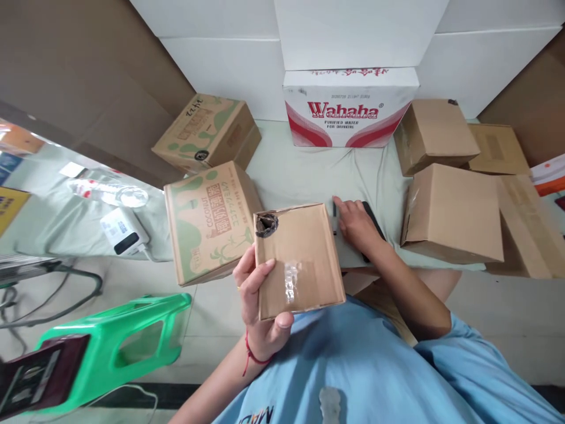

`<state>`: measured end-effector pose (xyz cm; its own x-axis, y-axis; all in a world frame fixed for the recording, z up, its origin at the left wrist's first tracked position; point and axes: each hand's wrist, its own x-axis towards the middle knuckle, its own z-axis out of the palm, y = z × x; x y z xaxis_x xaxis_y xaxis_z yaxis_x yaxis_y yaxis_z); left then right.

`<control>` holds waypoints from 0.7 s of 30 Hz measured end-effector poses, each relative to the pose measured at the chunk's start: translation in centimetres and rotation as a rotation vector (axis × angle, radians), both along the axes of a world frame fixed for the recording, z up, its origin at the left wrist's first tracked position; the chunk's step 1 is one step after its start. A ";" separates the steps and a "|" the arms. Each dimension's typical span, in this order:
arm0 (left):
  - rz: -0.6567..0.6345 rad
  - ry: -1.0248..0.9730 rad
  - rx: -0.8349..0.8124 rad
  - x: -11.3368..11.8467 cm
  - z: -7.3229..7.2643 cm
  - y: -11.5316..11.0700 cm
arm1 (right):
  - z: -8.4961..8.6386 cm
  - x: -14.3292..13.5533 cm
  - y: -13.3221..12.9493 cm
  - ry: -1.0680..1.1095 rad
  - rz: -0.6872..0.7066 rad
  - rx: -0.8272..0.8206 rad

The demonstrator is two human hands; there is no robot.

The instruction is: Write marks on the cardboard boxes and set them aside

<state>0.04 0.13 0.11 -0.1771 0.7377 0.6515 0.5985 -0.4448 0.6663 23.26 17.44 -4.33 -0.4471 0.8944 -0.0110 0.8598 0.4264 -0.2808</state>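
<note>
My left hand (pixel 260 294) grips a small brown cardboard box (pixel 304 253) in front of my chest, thumb at the lower edge and fingers along the left side. The box has a dark-rimmed hole in its upper left corner and a strip of shiny clear tape on its face. Resting on the cloth-covered table, my right hand (pixel 355 221) has its index finger stretched forward and the other fingers bent. A flat black object (pixel 373 218) lies partly under that hand. Just left of the fingers is a thin dark item (pixel 334 212), too small to name.
Two printed coconut cartons (pixel 212 221) stand at the left, a Wahaha water carton (pixel 351 112) at the back. Several plain brown boxes (pixel 454 212) crowd the right. A white device (pixel 123 229) and plastic bottle (pixel 110 191) lie far left, above a green stool (pixel 119 341).
</note>
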 end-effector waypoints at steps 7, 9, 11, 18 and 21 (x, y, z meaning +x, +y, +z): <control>-0.130 0.056 -0.083 0.7 -0.4 0.2 | 0.4 4.4 -5.4 -0.115 -0.328 -0.031; -0.135 0.070 -0.072 1.3 -0.3 0.8 | 0.3 4.5 -7.5 -0.176 -0.340 -0.061; -0.145 0.082 -0.042 2.0 -0.2 1.7 | 0.1 4.1 -8.9 -0.188 -0.381 -0.055; -0.166 0.121 0.000 3.3 -0.3 3.5 | 0.1 3.2 -8.9 -0.149 -0.542 -0.133; -0.156 0.124 -0.013 3.0 -0.6 3.4 | 0.3 3.7 -8.9 -0.085 -0.561 -0.174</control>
